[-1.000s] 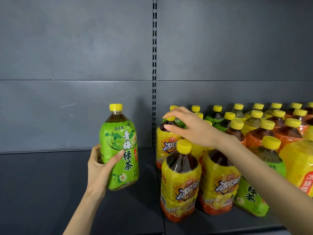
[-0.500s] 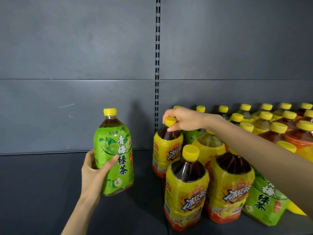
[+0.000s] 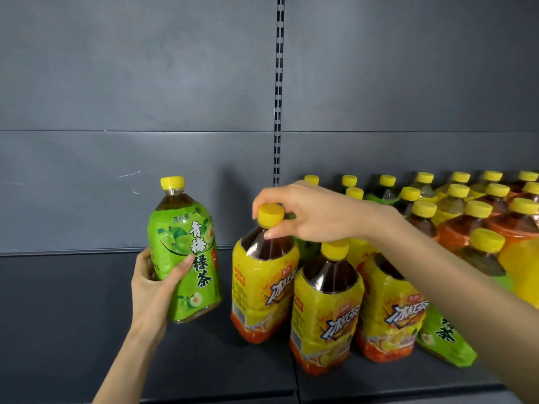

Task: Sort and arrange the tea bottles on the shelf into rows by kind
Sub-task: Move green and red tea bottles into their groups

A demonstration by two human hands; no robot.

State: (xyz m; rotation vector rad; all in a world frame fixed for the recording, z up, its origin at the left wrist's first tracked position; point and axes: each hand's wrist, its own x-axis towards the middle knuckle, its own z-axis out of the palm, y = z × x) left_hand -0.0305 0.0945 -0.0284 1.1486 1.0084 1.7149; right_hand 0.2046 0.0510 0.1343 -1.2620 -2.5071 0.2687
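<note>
Yellow-labelled bottle point(image 3: 262, 290) is standing upright under the right hand point(image 3: 315, 212) pinching its cap point(image 3: 271, 214); left hand point(image 3: 151, 290) is gripping the green bottle point(image 3: 186, 249).

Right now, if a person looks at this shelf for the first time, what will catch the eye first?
The bright green-label bottle, gripped by the left hand, stands out alone against the dark grey shelf on the left. In the middle, the right hand pinches the yellow cap of a yellow-label bottle at the front. Behind and to the right, a crowd of yellow-capped bottles fills the shelf.
</note>
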